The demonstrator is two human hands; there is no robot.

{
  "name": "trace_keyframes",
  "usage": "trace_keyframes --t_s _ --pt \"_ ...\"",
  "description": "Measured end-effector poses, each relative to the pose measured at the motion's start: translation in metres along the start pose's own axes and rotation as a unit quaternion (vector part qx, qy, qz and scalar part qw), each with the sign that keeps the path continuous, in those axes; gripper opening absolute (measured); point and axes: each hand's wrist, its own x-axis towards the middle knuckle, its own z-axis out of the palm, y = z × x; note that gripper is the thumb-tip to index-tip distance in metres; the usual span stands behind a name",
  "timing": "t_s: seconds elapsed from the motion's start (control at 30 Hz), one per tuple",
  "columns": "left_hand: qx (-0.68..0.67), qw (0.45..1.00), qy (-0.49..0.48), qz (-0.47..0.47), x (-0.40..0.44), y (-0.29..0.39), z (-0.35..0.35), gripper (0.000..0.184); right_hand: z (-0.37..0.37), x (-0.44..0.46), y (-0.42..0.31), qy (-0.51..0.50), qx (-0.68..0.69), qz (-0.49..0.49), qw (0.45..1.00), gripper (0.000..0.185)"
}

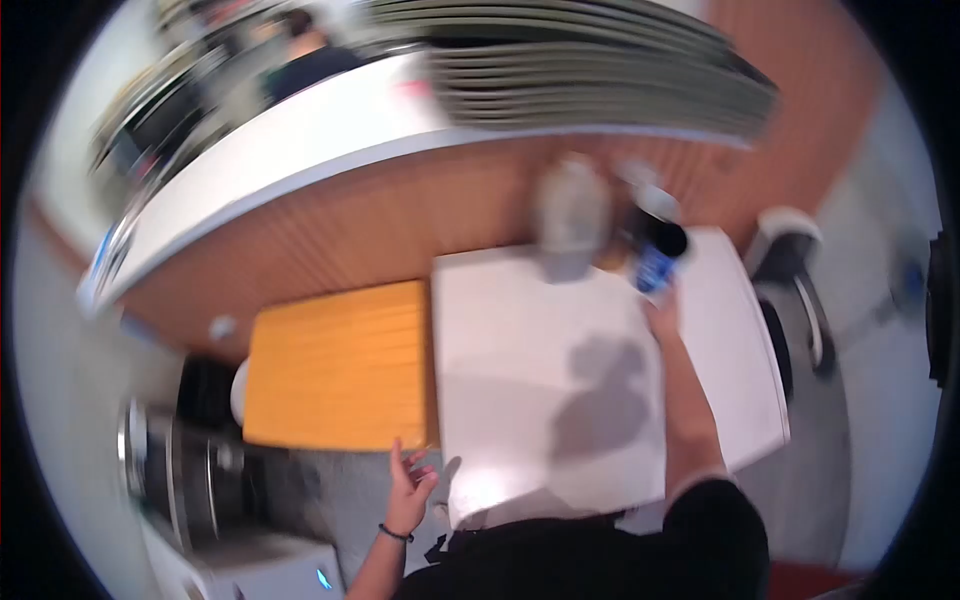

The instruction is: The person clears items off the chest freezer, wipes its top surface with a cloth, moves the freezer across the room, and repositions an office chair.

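Note:
My right hand (660, 308) reaches to the back right of the white table (500, 350), at a blue item with a dark round top (657, 268). Its fingers are blurred and partly hidden against that item, so the grip does not show clearly. Behind it are a blurred dark and white container (652, 205) and, to the left, a large pale jug-like container (573, 210). My left hand (408, 485) hangs in the air near the front corner of the yellow-orange table (340, 370), fingers spread, holding nothing.
A wood-panelled counter with a white top (300, 140) runs behind the tables, bearing a stack of grey-green trays (600, 85). Beyond it is a person in dark clothing (315, 65). A chair (790, 250) stands at right, a white cabinet (270, 575) at lower left.

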Motion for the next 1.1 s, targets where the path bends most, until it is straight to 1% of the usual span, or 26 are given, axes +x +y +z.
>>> trace_keyframes --t_s 0.03,0.07,0.1,0.13,0.17,0.2,0.23,0.27,0.33,0.37,0.43,0.47,0.5,0.57,0.63,0.67,0.7,0.77,0.83,0.87,0.9,0.93,0.97,1.0,1.03,1.1 --pt "-0.018 0.997 0.072 0.007 -0.005 -0.003 -0.004 0.079 0.005 -0.005 -0.002 -0.004 0.013 0.006 1.0 0.076" --pt "-0.02 0.999 0.042 -0.009 -0.01 -0.005 -0.006 0.08 -0.001 -0.016 -0.002 -0.024 -0.131 0.081 0.988 0.072" --pt "-0.025 0.999 0.016 -0.027 -0.019 -0.01 -0.01 0.08 0.014 -0.019 0.046 0.023 -0.025 0.104 0.994 0.071" --pt "-0.024 0.999 0.026 -0.039 -0.029 -0.014 -0.014 0.081 0.012 -0.023 0.053 0.053 -0.087 0.065 0.993 0.068" --pt "-0.022 0.998 0.026 -0.054 -0.038 -0.017 -0.017 0.083 -0.004 -0.029 0.022 0.031 -0.028 0.089 0.995 0.064" --pt "-0.016 0.997 0.052 -0.046 -0.047 -0.019 -0.021 0.084 -0.005 -0.037 0.011 0.103 0.083 0.101 0.986 0.059" --pt "-0.004 0.997 0.061 -0.039 -0.055 -0.021 -0.03 0.085 -0.011 -0.051 -0.016 0.138 0.13 0.086 0.978 0.053" --pt "-0.007 0.995 0.092 -0.044 -0.067 -0.024 -0.034 0.085 -0.017 -0.065 -0.044 0.172 0.175 0.069 0.967 0.047" --pt "0.031 0.993 0.112 -0.035 -0.078 -0.03 -0.05 0.085 -0.01 -0.093 -0.099 0.168 0.226 0.035 0.959 0.034" --pt "0.03 0.991 0.127 -0.028 -0.087 -0.03 -0.061 0.085 0.002 -0.104 -0.12 0.162 0.238 0.027 0.957 0.034" --pt "0.023 0.99 0.134 -0.037 -0.107 -0.032 -0.083 0.087 0.03 -0.126 -0.165 0.053 0.306 0.012 0.951 0.03" --pt "0.015 0.988 0.15 -0.033 -0.118 -0.034 -0.097 0.087 0.049 -0.137 -0.196 -0.009 0.331 0.007 0.944 0.023" --pt "0.027 0.987 0.157 -0.023 -0.133 -0.04 -0.11 0.087 0.067 -0.152 -0.233 -0.024 0.339 -0.006 0.94 0.023" --pt "0.031 0.981 0.192 -0.015 -0.174 -0.05 -0.143 0.087 0.102 -0.193 -0.309 -0.208 0.421 -0.01 0.883 0.017" --pt "0.011 0.975 0.221 -0.024 -0.216 -0.057 -0.182 0.088 0.134 -0.235 -0.374 -0.323 0.376 -0.087 0.864 0.014" --pt "0.002 0.97 0.244 -0.022 -0.236 -0.067 -0.201 0.088 0.145 -0.264 -0.41 -0.37 0.399 -0.09 0.834 0.013" --pt "-0.013 0.957 0.288 -0.026 -0.257 -0.082 -0.223 0.087 0.159 -0.29 -0.436 -0.42 0.403 -0.113 0.805 0.014" --pt "-0.038 0.934 0.354 -0.032 -0.302 -0.103 -0.264 0.087 0.187 -0.348 -0.486 -0.544 0.335 -0.145 0.756 0.018" --pt "-0.05 0.9 0.432 -0.022 -0.345 -0.114 -0.307 0.087 0.211 -0.406 -0.521 -0.666 0.186 -0.199 0.694 0.026" --pt "-0.057 0.892 0.447 -0.021 -0.362 -0.123 -0.324 0.087 0.222 -0.431 -0.533 -0.706 0.114 -0.255 0.651 0.032" --pt "-0.033 0.868 0.495 0.004 -0.378 -0.134 -0.34 0.086 0.23 -0.454 -0.546 -0.735 0.039 -0.307 0.603 0.037" --pt "-0.008 0.841 0.54 0.026 -0.394 -0.139 -0.353 0.086 0.235 -0.473 -0.56 -0.74 0.036 -0.316 0.593 0.037" --pt "-0.014 0.834 0.551 0.023 -0.408 -0.143 -0.365 0.086 0.239 -0.493 -0.574 -0.776 0.025 -0.298 0.555 0.041" --pt "-0.04 0.819 0.572 -0.002 -0.423 -0.143 -0.376 0.085 0.245 -0.509 -0.587 -0.81 0.013 -0.277 0.516 0.045" --pt "-0.065 0.803 0.592 -0.027 -0.435 -0.145 -0.385 0.084 0.258 -0.519 -0.591 -0.814 0.009 -0.283 0.507 0.045" --pt "-0.087 0.779 0.62 -0.023 -0.452 -0.153 -0.405 0.085 0.286 -0.531 -0.604 -0.829 0.071 -0.218 0.51 0.048"
